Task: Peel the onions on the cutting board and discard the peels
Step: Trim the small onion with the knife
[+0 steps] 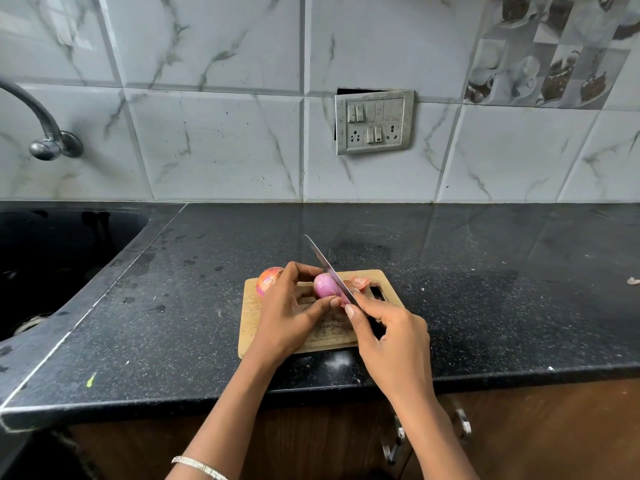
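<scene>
Now left hand [291, 306] pinches peeled onion [325, 285]; right hand [391, 337] grips knife [329, 270].

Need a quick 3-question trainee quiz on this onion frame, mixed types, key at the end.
1. True or false: the knife is in the left hand.
2. How many onions are on the cutting board?
3. The loose peels lie: A) in the sink B) on the board beyond the blade C) on the floor.

Key:
1. False; the right hand grips it, while the left holds the peeled onion.
2. Two; the unpeeled onion sits at the far left corner.
3. B.
</scene>
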The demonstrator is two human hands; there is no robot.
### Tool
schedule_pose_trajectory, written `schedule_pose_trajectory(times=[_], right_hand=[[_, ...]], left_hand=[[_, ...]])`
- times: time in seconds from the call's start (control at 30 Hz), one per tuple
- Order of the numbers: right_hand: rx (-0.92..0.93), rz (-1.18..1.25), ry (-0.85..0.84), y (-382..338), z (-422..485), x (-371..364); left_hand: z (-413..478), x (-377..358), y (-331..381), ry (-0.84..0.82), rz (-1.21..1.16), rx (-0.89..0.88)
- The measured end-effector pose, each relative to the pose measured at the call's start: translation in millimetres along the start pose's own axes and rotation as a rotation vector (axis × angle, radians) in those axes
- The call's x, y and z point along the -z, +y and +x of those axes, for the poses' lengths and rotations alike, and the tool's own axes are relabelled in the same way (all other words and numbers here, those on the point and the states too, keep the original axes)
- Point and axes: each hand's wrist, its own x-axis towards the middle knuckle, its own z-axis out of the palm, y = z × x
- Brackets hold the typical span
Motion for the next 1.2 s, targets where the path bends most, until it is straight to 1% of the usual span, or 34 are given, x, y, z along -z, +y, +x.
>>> schedule_pose_trajectory(times=[0.27,0.37,0.47,0.57,0.73,0.8,0.83,0.9,1.0,1.1,1.2], right_hand=[[-0.011,-0.106,0.04,-5.6,3.8,-1.7],[-0.028,-0.144,0.032,-8.9,4.1,-3.7],[-0.039,-0.231,0.012,-12.3,4.7,-5.7],[-0.022,-0.319,0.007,-18.2,5.3,-4.7],[0.013,-0.367,0.038,-26.0,4.0,-10.8],[-0.021,-0.4,0.046,-25.5,5.3,-12.4],[-0.07,-0.401,0.045,-23.6,7.2,-11.2],[-0.147,-0.31,0.057,-17.0,11.7,-6.2],[-0.148,-0.106,0.088,-10.5,17.3,-1.0],[-0.18,0.075,0.048,-7.7,25.6,-1.5],[-0.24,0.201,0.009,-7.8,35.8,-7.9]], left_hand=[[1.4,0.9,-4.4,-0.032,-0.018,0.014],[1.6,0.8,-5.6,-0.044,-0.024,0.022],[2.2,1.0,-6.8,-0.056,-0.024,0.036],[3.2,1.7,-7.7,-0.077,-0.012,0.053],[3.2,1.9,-5.5,-0.085,-0.013,0.062],[2.2,2.2,-4.3,-0.081,-0.025,0.072],[1.6,2.4,-4.0,-0.078,-0.033,0.077],[0.5,2.5,-3.6,-0.078,-0.052,0.09],[1.2,3.8,-5.1,-0.087,-0.068,0.092],[0.9,4.0,-3.7,-0.095,-0.076,0.097],[-0.1,4.8,-2.0,-0.098,-0.087,0.088]])
